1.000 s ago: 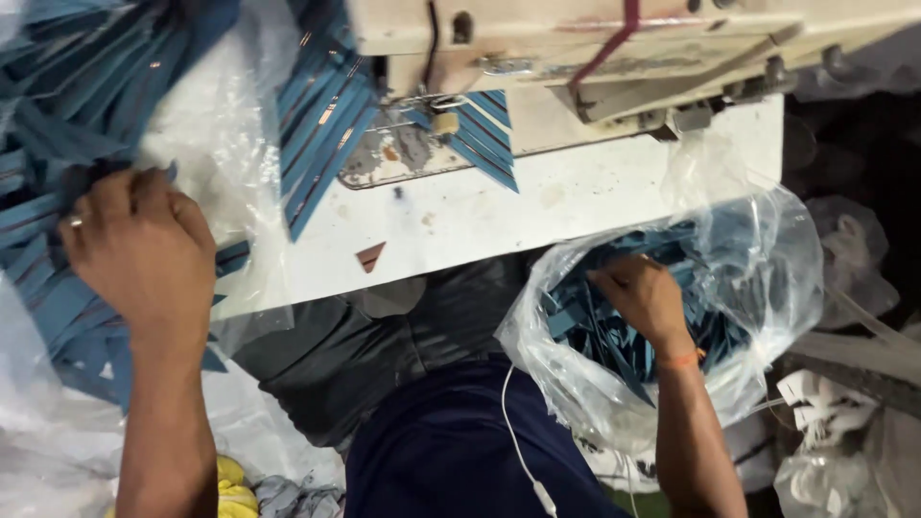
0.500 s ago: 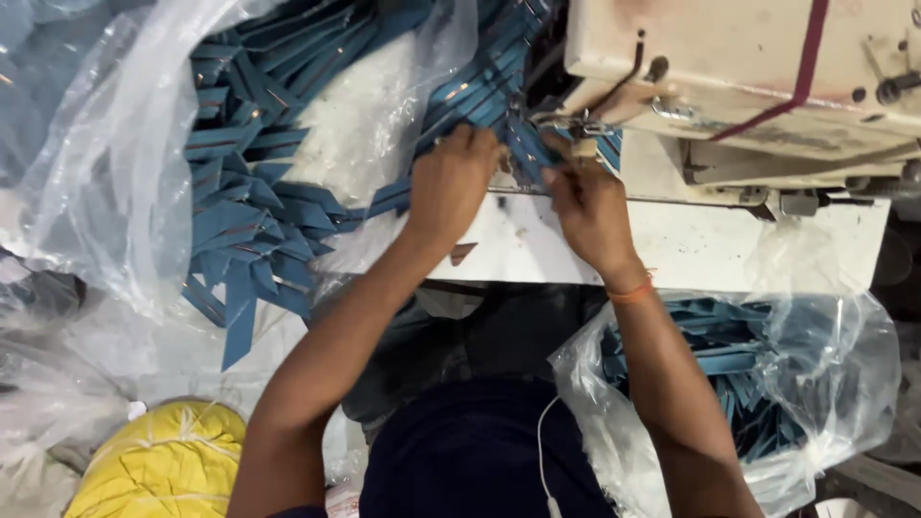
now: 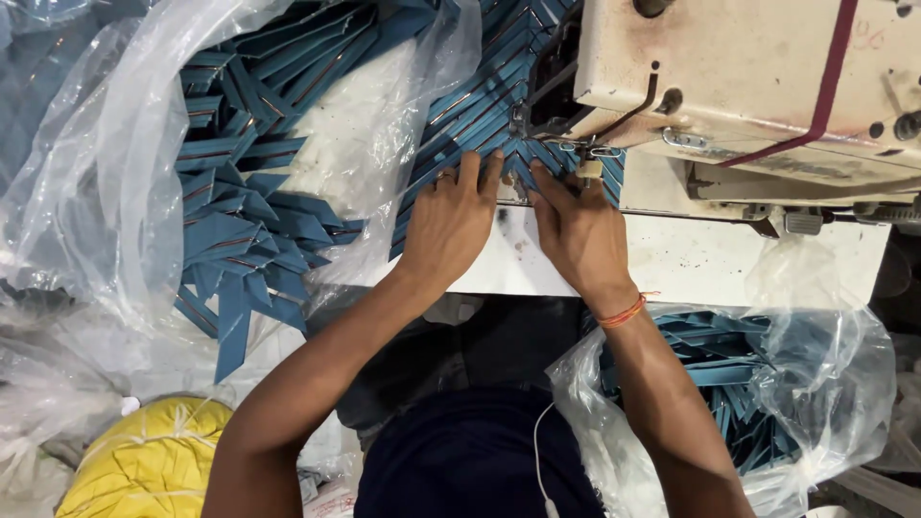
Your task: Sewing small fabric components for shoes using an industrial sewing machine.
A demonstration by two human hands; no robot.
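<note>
Both hands — left hand [image 3: 451,225], right hand [image 3: 576,235] — press fingers flat on blue strips [image 3: 480,120] beside sewing machine [image 3: 748,86].

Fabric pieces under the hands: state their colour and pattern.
Teal-blue fabric pieces with thin reddish-brown stripes, clearest in the head view.

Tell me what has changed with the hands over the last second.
The right hand left the plastic bag of blue strips at the lower right and came up to the sewing machine. The left hand left the big pile of blue strips and joined it. Both now press flat on the blue striped piece by the needle. The bag, the pile and the yellow bundle stayed put.
</note>
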